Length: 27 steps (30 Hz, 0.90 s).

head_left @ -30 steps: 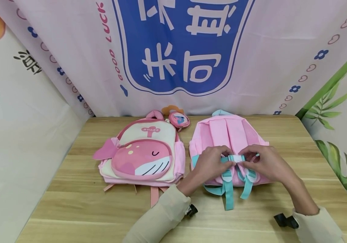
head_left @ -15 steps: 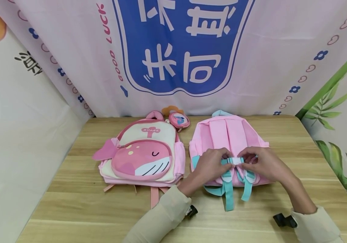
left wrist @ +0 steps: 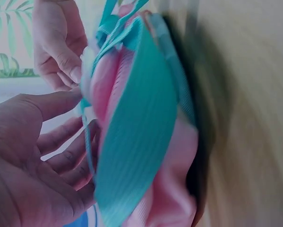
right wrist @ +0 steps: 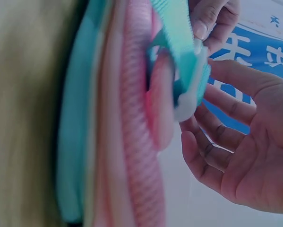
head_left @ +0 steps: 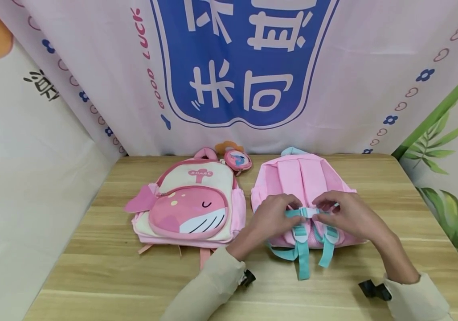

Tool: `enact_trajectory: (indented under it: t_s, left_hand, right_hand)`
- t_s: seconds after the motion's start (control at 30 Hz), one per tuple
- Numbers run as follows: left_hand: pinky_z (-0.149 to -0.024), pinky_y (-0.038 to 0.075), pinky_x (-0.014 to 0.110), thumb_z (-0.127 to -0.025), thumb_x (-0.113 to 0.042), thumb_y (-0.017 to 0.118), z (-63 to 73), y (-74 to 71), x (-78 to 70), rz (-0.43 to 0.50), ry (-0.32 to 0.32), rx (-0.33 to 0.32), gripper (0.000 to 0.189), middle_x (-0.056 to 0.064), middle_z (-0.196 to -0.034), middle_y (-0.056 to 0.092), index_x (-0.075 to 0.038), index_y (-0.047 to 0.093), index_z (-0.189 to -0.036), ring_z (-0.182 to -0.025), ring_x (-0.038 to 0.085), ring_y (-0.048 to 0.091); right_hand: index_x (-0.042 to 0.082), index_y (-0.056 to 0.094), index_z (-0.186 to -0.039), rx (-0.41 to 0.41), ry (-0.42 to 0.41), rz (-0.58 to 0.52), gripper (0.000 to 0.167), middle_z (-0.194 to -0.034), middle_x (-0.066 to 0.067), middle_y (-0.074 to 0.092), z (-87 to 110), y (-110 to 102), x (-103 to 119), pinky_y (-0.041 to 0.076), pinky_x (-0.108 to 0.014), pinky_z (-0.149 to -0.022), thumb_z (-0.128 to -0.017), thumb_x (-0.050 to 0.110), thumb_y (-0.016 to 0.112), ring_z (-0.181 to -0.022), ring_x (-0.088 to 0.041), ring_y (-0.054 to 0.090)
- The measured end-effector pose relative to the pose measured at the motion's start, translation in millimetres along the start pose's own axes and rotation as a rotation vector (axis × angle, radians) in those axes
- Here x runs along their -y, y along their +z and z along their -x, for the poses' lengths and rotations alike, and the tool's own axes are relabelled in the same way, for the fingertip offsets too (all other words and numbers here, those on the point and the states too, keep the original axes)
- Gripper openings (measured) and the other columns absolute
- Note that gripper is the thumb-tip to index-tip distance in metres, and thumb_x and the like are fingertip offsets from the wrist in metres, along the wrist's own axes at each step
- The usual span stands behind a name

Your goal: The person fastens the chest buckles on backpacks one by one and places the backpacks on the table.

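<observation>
A pink backpack (head_left: 292, 174) lies on the table, shoulder straps up. Across the two straps runs a teal chest strap (head_left: 292, 213) with a white buckle (head_left: 310, 213). My left hand (head_left: 272, 216) pinches the strap at the buckle's left end, thumb below and fingers above. On the other side, my right hand (head_left: 346, 215) holds the buckle's right end between thumb and fingertips. In the left wrist view, a wide teal piece (left wrist: 136, 127) covers part of the bag's side. The right wrist view shows the right hand's lower fingers (right wrist: 212, 156) loosely bent beside the strap.
A second backpack (head_left: 197, 178) with a pink whale pocket lies to the left, a small round pouch (head_left: 238, 159) at its top. Teal webbing ends (head_left: 303, 261) hang toward the front of the wooden table (head_left: 132, 285). A printed curtain (head_left: 353, 89) stands behind.
Both hands stay at the buckle. The left hand has shifted slightly left along the strap, uncovering a bit more of it, while the bags hardly move.
</observation>
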<state>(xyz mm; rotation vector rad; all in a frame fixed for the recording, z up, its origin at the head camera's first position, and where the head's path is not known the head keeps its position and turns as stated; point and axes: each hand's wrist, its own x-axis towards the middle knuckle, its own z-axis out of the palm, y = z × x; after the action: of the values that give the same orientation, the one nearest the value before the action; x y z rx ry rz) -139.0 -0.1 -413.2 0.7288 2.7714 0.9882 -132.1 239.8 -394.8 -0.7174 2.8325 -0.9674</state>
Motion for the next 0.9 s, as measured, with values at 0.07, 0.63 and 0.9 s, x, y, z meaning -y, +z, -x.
enact_trajectory:
  t_s: [0.07, 0.63, 0.9]
  left_hand:
    - [-0.088, 0.057, 0.02, -0.097, -0.03, 0.083, 3.8, -6.0, 1.3, 0.004, 0.013, -0.001, 0.031, -0.003, -0.113, 0.08, -0.017, 0.077, -0.124, -0.103, 0.008, 0.072]
    - [-0.088, 0.061, 0.037, -0.098, -0.025, 0.082, 51.5, -60.9, 45.2, 0.058, -0.031, -0.175, 0.038, 0.01, -0.117, 0.077, -0.005, 0.074, -0.128, -0.104, 0.025, 0.071]
    - [-0.089, 0.063, 0.043, -0.095, -0.022, 0.085, 75.3, -85.6, 75.0, -0.001, -0.068, -0.303, 0.039, 0.01, -0.119, 0.077, -0.006, 0.074, -0.128, -0.102, 0.026, 0.072]
  right_hand:
    - [0.009, 0.079, -0.115, -0.009, -0.003, -0.011, 0.027, -0.104, 0.0, 0.077, -0.2, -1, 5, 0.062, -0.029, -0.081, -0.091, 0.017, 0.087, -0.095, -0.017, 0.069]
    - [0.005, 0.076, -0.124, -0.006, -0.022, -0.072, 0.033, -0.118, -0.01, 0.079, -20.0, 16, 39, 0.062, -0.054, -0.096, -0.094, 0.017, 0.083, -0.109, -0.027, 0.073]
    - [0.006, 0.073, -0.13, 0.022, -0.018, -0.117, 0.039, -0.123, -0.011, 0.078, -32.6, 29, 57, 0.06, -0.054, -0.101, -0.094, 0.02, 0.083, -0.116, -0.031, 0.072]
